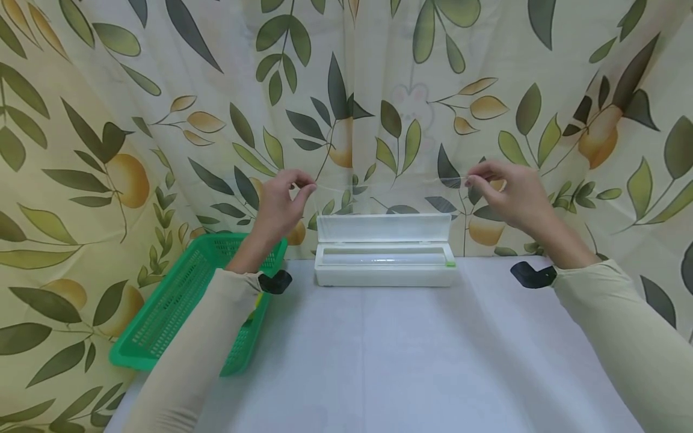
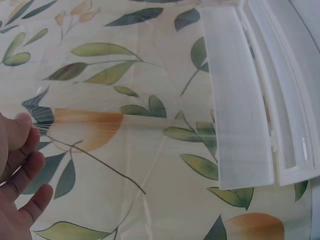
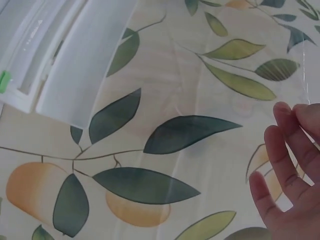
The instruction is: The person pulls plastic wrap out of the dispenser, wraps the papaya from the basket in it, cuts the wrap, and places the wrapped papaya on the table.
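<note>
A thin clear sheet of cling film stretches between my two raised hands, hard to see against the patterned curtain. My left hand pinches one corner between thumb and forefinger, with the film bunched into creases there. At the opposite corner my right hand pinches the film's edge, its other fingers loosely spread in the right wrist view. Below and between them a white cling film dispenser stands on the table, its lid tipped up at the back. Inside lies a pale roll; a green slider sits at its right end.
A green perforated basket stands left of the dispenser, under my left forearm, with something yellow-green partly hidden in it. The white-covered table runs back to a leaf-and-fruit patterned curtain. Black wrist mounts stick out from both sleeves.
</note>
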`<state>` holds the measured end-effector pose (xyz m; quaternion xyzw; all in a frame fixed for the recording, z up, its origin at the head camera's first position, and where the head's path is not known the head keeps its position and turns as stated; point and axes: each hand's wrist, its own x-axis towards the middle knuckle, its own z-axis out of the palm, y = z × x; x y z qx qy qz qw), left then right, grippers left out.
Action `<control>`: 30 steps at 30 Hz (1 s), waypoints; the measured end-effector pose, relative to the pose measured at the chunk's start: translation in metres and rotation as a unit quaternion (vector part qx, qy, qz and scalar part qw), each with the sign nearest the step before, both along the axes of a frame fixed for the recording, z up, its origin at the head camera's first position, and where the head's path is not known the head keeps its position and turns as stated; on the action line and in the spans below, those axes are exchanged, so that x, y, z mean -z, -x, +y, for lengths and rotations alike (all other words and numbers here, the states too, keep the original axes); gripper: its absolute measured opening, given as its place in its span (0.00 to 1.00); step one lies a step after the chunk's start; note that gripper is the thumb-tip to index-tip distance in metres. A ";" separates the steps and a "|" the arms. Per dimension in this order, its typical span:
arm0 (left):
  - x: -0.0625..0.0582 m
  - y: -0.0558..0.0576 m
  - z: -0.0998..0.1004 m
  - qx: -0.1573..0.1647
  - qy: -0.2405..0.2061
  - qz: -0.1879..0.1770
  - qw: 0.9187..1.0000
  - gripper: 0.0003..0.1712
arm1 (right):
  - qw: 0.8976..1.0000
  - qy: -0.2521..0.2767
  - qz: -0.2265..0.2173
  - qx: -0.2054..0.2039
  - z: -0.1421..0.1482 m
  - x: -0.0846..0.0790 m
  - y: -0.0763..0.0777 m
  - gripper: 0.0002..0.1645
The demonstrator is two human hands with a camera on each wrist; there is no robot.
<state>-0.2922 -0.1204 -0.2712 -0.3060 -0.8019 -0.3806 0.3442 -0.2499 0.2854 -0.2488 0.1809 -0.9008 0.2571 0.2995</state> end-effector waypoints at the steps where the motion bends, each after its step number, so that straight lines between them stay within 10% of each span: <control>1: -0.001 -0.002 0.000 0.002 -0.001 -0.002 1.000 0.04 | 1.000 0.000 0.000 0.001 0.000 -0.001 -0.002 0.08; 30: -0.014 -0.056 -0.010 0.025 0.002 0.022 0.999 0.04 | 0.996 -0.028 0.082 -0.032 0.003 -0.010 -0.062 0.08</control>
